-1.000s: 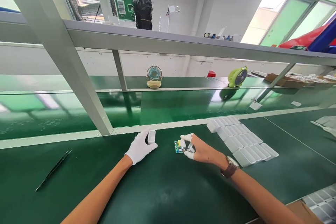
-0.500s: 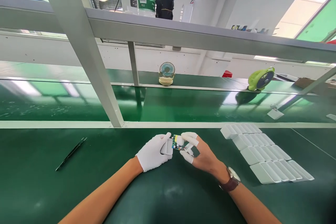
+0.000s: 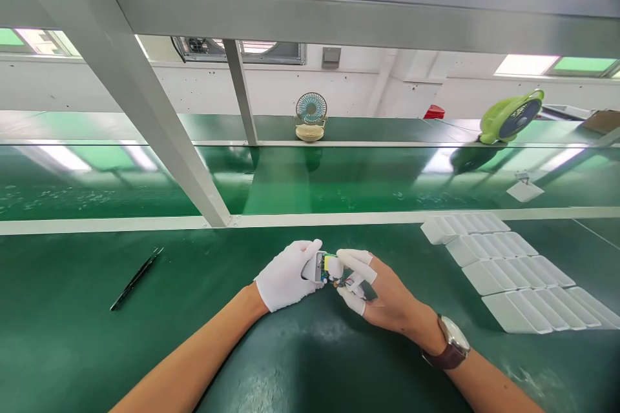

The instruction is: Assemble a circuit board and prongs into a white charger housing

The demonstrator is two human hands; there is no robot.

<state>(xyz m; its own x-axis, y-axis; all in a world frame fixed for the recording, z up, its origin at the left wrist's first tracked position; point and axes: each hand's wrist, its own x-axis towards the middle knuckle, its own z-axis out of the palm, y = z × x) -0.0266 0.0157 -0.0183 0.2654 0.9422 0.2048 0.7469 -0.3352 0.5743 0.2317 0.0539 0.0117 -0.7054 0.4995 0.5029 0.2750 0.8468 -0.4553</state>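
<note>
My left hand (image 3: 289, 275), in a white glove, is closed around a small white plastic case (image 3: 312, 268). My right hand (image 3: 382, 284) wears white finger cots and pinches a circuit board (image 3: 331, 267) with a yellow part and a white part on it. The board's left end sits at the open mouth of the case, partly inside it. A small white piece (image 3: 356, 284) with wires lies under my right fingers; its exact form is partly hidden.
Rows of white plastic cases (image 3: 523, 274) stand on the right of the green table (image 3: 217, 361). Black tweezers (image 3: 136, 279) lie on the left. Beyond a metal frame (image 3: 165, 103) are a small fan (image 3: 310, 116) and a green fan (image 3: 511, 117).
The circuit board has moved left into the mouth of the case, closing the distance between my hands. My view has tilted downward.
</note>
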